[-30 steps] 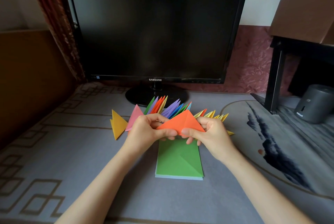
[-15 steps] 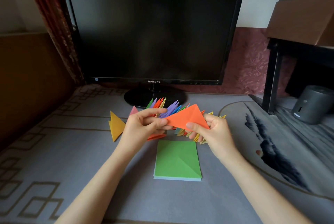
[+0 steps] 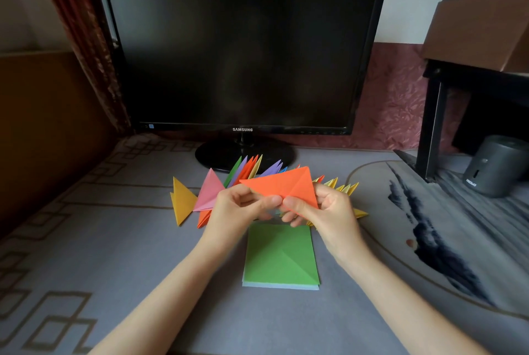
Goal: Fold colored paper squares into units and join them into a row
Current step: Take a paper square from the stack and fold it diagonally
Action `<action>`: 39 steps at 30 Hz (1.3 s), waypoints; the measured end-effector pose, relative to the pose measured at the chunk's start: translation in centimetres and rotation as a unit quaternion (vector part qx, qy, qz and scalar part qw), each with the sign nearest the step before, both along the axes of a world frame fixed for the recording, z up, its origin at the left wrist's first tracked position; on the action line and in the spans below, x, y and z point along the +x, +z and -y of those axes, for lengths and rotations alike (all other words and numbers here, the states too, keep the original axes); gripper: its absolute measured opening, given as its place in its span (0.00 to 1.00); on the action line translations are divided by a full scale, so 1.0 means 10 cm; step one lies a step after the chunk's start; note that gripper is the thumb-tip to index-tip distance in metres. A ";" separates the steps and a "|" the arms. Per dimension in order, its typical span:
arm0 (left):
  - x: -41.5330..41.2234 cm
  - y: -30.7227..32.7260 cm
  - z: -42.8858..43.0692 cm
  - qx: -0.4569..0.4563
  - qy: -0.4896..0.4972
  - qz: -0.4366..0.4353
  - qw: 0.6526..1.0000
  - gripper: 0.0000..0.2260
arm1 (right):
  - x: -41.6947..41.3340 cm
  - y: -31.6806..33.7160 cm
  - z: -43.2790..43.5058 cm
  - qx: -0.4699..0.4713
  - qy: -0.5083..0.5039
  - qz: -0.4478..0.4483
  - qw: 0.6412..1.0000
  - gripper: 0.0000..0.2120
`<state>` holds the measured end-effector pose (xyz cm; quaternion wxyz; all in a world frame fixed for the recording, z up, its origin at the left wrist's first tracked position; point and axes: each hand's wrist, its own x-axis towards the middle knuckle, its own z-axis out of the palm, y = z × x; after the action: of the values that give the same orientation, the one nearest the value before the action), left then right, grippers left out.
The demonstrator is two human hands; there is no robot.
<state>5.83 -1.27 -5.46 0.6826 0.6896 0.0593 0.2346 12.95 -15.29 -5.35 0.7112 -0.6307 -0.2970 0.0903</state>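
Holding what, up there?

An orange unit [image 3: 282,184], thin matte paper folded flat, with sharp creases crossing its face. My left hand [image 3: 237,208] pinches its lower edge near the middle between thumb and fingertips. My right hand [image 3: 326,211] grips the same edge just beside it, thumb on the front and fingers curled behind.

Which way does it lie?

Its long axis runs left to right, rising a little toward the right. One narrow tip points left, and the upper right corner points up and away, toward the monitor [image 3: 243,48]. It hangs in the air above the near edge of the row of units [image 3: 249,168].

And the row?

Pointed paper shapes, green, purple, orange, blue and yellow, packed side by side on the grey patterned mat [image 3: 114,240], spikes standing up and leaning. A pink one and a yellow-orange one sit at the left end.

Anything nearer you?

A square green sheet [image 3: 280,257] with a diagonal crease, flat on top of a small stack, pale blue showing at the bottom edge, just below my hands.
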 end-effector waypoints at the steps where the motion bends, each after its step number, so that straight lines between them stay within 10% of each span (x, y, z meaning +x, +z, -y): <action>1: 0.00 0.00 0.00 -0.006 0.001 0.004 1.000 0.07 | 0.00 0.00 -0.01 -0.004 0.008 0.002 1.000 0.07; 13: -0.02 0.00 -0.01 -0.007 0.044 0.021 0.999 0.07 | 0.01 0.00 0.02 -0.028 0.033 0.007 0.999 0.23; 39: -0.04 0.06 -0.10 -0.050 0.088 0.082 0.991 0.03 | 0.00 0.04 0.11 -0.052 0.057 0.014 0.997 0.23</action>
<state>5.43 -0.23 -4.91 0.6954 0.6251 0.0757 0.3463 12.90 -16.36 -4.97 0.6672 -0.6500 -0.3371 0.1368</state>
